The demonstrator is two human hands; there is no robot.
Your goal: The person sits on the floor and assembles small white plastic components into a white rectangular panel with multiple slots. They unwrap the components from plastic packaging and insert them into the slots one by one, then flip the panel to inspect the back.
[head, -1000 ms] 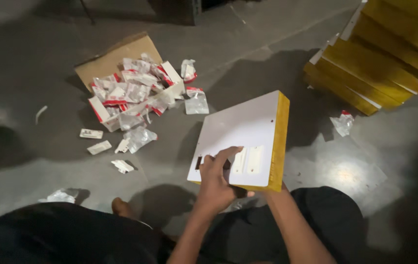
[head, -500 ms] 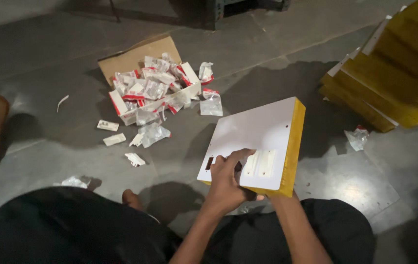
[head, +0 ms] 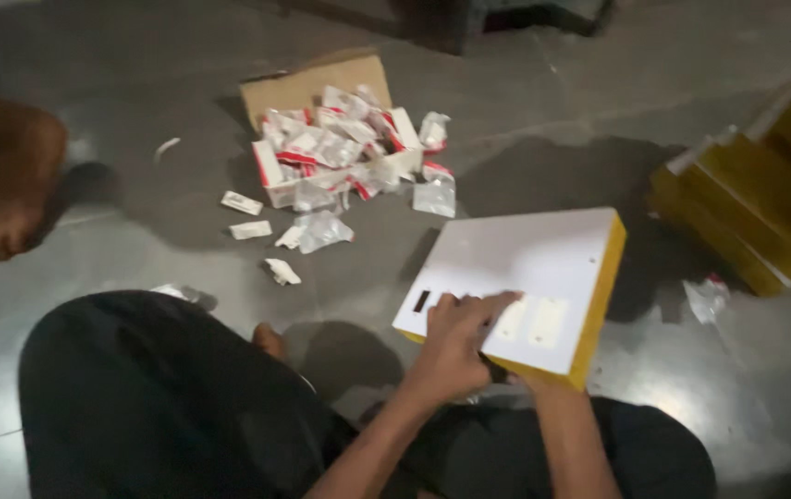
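My left hand [head: 455,342] lies on the white panel [head: 515,273], its fingers [head: 478,303] pressed together flat beside a small dark slot [head: 422,300]. My right hand is hidden under the panel's near edge, so its grip I cannot tell. The panel tilts above my lap; if I push too hard it may slip to the floor [head: 136,231], near the box of packets [head: 340,139].

Hiding under the white panel [head: 525,277] at five o'clock: right hand [head: 532,377], grip untellable. Running off the three o'clock edge: yellow stack [head: 765,212].
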